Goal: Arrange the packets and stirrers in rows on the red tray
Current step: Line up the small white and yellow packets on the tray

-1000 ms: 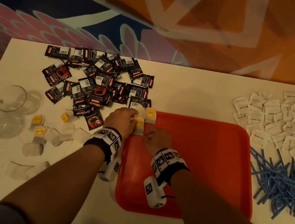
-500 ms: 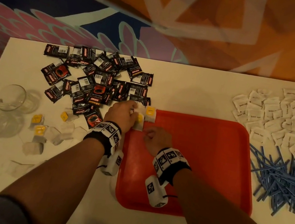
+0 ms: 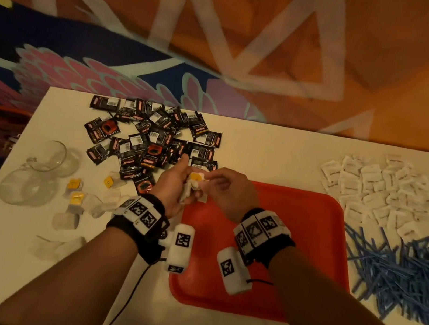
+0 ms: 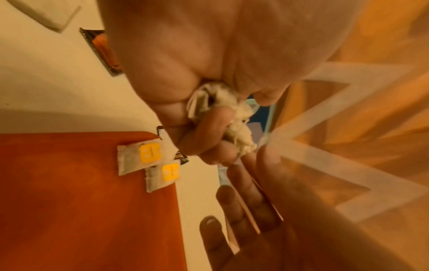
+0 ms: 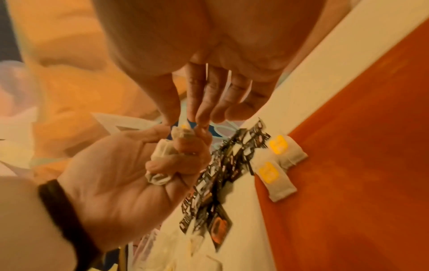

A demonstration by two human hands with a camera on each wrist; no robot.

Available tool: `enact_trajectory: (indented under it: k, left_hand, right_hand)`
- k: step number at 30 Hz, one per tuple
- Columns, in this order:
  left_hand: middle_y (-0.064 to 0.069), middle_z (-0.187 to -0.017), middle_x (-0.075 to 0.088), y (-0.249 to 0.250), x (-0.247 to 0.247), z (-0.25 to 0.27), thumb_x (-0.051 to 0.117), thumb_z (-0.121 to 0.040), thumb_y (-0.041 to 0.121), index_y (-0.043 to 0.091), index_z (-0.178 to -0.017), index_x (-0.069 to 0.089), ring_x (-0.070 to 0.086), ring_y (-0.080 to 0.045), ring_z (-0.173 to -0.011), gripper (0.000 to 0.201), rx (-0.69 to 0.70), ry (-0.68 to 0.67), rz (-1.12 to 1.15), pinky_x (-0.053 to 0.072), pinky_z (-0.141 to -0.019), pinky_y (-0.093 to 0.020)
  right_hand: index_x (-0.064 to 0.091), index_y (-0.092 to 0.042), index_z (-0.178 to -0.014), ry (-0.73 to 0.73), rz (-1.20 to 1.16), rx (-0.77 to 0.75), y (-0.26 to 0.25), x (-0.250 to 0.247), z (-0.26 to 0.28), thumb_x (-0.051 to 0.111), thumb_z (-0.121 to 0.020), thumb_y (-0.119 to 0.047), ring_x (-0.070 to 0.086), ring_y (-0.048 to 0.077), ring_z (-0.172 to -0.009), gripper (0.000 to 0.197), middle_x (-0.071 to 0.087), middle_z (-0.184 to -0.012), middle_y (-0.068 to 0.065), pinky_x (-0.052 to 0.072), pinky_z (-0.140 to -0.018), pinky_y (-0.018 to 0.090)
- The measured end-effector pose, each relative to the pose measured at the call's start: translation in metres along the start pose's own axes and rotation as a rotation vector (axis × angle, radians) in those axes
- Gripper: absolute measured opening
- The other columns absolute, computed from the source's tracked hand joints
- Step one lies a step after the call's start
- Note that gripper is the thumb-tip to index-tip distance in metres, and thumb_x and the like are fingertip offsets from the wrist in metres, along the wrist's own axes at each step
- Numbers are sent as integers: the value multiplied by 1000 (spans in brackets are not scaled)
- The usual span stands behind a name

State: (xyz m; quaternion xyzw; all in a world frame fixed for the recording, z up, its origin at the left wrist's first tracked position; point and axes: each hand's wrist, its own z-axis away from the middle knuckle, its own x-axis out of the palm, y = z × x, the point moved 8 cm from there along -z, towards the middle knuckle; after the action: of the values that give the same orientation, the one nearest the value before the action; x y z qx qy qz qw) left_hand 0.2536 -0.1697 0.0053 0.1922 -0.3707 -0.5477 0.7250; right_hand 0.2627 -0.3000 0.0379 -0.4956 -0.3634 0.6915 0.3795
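My left hand (image 3: pixel 179 185) is raised over the red tray's (image 3: pixel 276 258) far-left corner and grips a bunch of white tea bags (image 4: pixel 218 110). My right hand (image 3: pixel 210 180) meets it and pinches the top tea bag, with its yellow tag (image 3: pixel 195 176), between thumb and fingertips (image 5: pixel 199 119). Two tea bags with yellow tags (image 4: pixel 137 157) (image 4: pixel 162 177) lie side by side on that tray corner, also seen in the right wrist view (image 5: pixel 284 152) (image 5: pixel 274 180). In the head view my hands hide most of them.
A pile of black packets (image 3: pixel 152 137) lies behind the left hand. Loose tea bags (image 3: pixel 74 195) and two glass cups (image 3: pixel 35 175) are at the left. White packets (image 3: pixel 374 186) and a heap of blue stirrers (image 3: pixel 402 273) lie right of the tray.
Both hands have lifted off the tray corner, where they were laying tea bags. The left palm has turned up, and the right hand now pinches a tea bag from its bunch.
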Motion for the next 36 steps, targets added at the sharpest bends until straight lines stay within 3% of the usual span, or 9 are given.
enact_trajectory:
  k: [3, 6, 8, 12, 17, 23, 28, 33, 36]
  left_hand:
    - [-12, -63, 57, 10, 17, 21, 31, -105, 49, 3, -100, 62, 51, -19, -44, 56, 50, -22, -91, 27, -32, -18]
    - [-5, -63, 65, 22, 29, 45, 41, -106, 36, 10, -93, 63, 56, -16, -49, 36, 128, -38, -216, 27, -36, -19]
    - [-1, -68, 67, 31, 31, 56, 49, -104, 27, 13, -89, 64, 59, -10, -54, 25, 223, -8, -317, 30, -38, -18]
    - [2, -77, 67, 47, 26, 67, 67, -94, 17, 12, -92, 73, 55, 1, -55, 8, 436, 83, -498, 38, -48, -11]
    - [-1, -79, 67, 58, 39, 80, 74, -86, 9, 16, -83, 70, 60, -1, -67, 8, 553, 87, -589, 50, -67, -17]
    - [-3, -74, 60, 59, 41, 86, 65, -88, -2, 10, -84, 67, 51, -1, -52, 13, 523, 111, -382, 36, -44, -9]
    - [-3, -67, 60, 64, 42, 91, 68, -91, 11, 2, -90, 73, 45, 3, -40, 11, 583, 129, -464, 34, -43, -8]
    - [-6, -71, 61, 67, 36, 91, 66, -94, 17, -1, -93, 72, 42, 2, -39, 18, 585, 176, -450, 34, -43, -10]
    - [-5, -71, 63, 69, 37, 95, 66, -94, 15, -1, -95, 72, 45, 3, -40, 17, 591, 180, -455, 34, -44, -8]
  right_hand:
    - [74, -23, -82, 31, 6, -9, -21, -13, 5, 74, -82, -25, 63, 1, -75, 3, 70, -79, -10, 48, -69, 16]
    - [73, -26, -73, 66, -92, 16, -29, -25, 10, 73, -82, -16, 61, 0, -70, 14, 69, -73, -11, 48, -69, 15]
    - [71, -29, -68, 89, -180, 33, -34, -35, 14, 72, -83, -13, 63, 5, -72, 22, 68, -71, -11, 51, -70, 24]
    - [72, -21, -76, 108, -242, 58, -41, -49, 21, 70, -86, -19, 65, 18, -83, 10, 69, -80, -2, 56, -65, 35]
    - [67, -30, -76, 138, -226, -9, -49, -59, 32, 70, -87, -26, 66, 16, -77, 12, 71, -80, -2, 56, -72, 39]
    - [70, -31, -82, 21, -197, 19, -39, -47, 43, 84, -70, -28, 69, 20, -78, 19, 73, -81, 1, 58, -72, 40]
    - [66, -29, -84, 12, -189, 15, -40, -48, 48, 79, -77, -11, 62, 8, -64, 24, 69, -77, -6, 47, -61, 25]
    - [65, -30, -81, 68, -145, 38, -33, -57, 50, 66, -83, 0, 64, 6, -60, 30, 72, -72, -4, 47, -56, 23]
    - [66, -27, -86, 57, -250, 18, -39, -57, 51, 71, -81, -3, 63, 4, -64, 25, 72, -91, -2, 47, -61, 25]
